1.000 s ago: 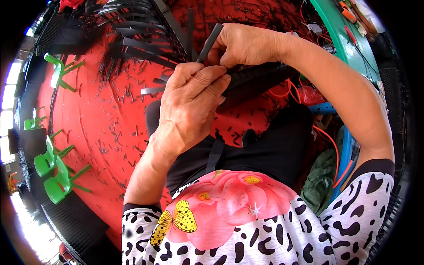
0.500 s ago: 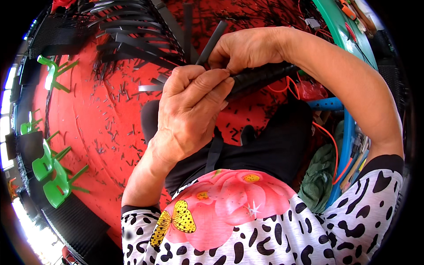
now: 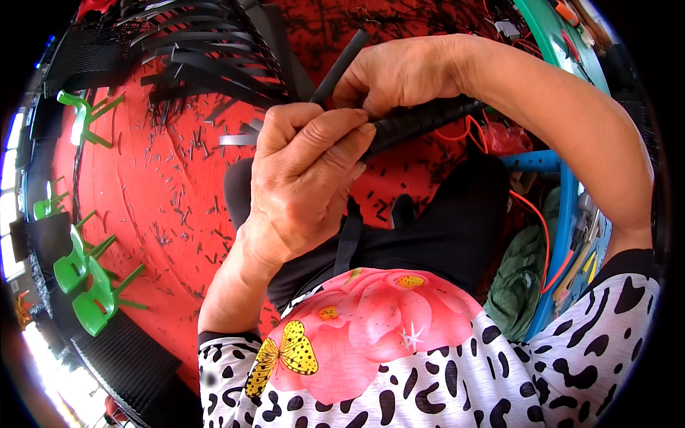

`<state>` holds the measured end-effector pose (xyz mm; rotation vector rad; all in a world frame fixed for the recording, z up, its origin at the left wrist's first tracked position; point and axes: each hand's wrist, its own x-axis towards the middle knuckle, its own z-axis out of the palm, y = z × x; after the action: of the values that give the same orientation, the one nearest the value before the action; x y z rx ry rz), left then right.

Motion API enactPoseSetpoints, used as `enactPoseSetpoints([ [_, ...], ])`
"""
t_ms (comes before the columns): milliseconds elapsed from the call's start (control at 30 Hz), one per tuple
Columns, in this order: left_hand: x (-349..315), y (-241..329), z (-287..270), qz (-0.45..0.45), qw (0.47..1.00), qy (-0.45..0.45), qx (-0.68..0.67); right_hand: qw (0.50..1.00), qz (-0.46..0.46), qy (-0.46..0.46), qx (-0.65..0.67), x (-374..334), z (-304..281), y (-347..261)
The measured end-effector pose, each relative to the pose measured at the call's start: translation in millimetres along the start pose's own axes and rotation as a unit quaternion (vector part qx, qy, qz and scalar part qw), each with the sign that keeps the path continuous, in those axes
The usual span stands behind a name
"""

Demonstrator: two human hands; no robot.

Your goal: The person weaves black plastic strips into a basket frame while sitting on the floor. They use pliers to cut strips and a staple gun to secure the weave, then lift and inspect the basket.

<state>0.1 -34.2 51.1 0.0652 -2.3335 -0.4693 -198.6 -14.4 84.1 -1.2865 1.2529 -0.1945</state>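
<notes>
My left hand [image 3: 300, 175] is closed around the near end of a black strip-wrapped bar [image 3: 428, 121]. Right beside it, my right hand [image 3: 399, 75] bends in from above with its fingers curled and pinched at the same spot. A flat black strip [image 3: 345, 63] stands up slantwise between the two hands, and its lower end disappears behind my left knuckles. Short grey strip ends [image 3: 235, 140] poke out left of my left hand. Both sets of fingertips hide exactly where the strip meets the bar.
Loose black strips [image 3: 221, 64] fan out from a woven frame at the upper left. Black cuttings litter the red floor [image 3: 143, 207]. Small green chairs [image 3: 96, 303] stand left. A blue-framed stand [image 3: 564, 235] with tools is at right, near an orange cord [image 3: 536, 207] and dark green cloth [image 3: 517, 282].
Both hands keep their grip at the same spot, with only a slight shift left. The upright strip and its frame have moved a little with them.
</notes>
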Motion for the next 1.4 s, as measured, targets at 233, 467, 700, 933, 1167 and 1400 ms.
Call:
enactPoseSetpoints([
  [233,-1.3,-1.3,0.4,-0.001,1.000,0.005,-0.011,1.000,-0.002,0.007,0.025,-0.2,1.6,0.3],
  [467,-2.3,-4.4,2.7,0.007,1.000,0.012,-0.025,0.996,0.020,0.018,0.083,-4.5,3.0,2.1],
  [700,2.1,-6.6,7.6,0.017,0.999,0.014,-0.027,0.988,0.032,-0.013,0.149,-7.7,-3.2,10.5],
  [933,1.5,-7.5,10.8,0.022,1.000,0.013,-0.016,0.994,-0.001,0.022,0.107,-9.8,-3.2,12.4],
  [1167,1.7,-11.4,12.7,0.037,0.998,0.028,-0.053,0.999,0.011,0.014,0.048,-9.6,-4.4,9.8],
  [1400,5.6,-14.6,18.5,0.048,0.993,0.069,-0.084,0.996,0.033,-0.082,0.025,-5.0,-13.7,3.8],
])
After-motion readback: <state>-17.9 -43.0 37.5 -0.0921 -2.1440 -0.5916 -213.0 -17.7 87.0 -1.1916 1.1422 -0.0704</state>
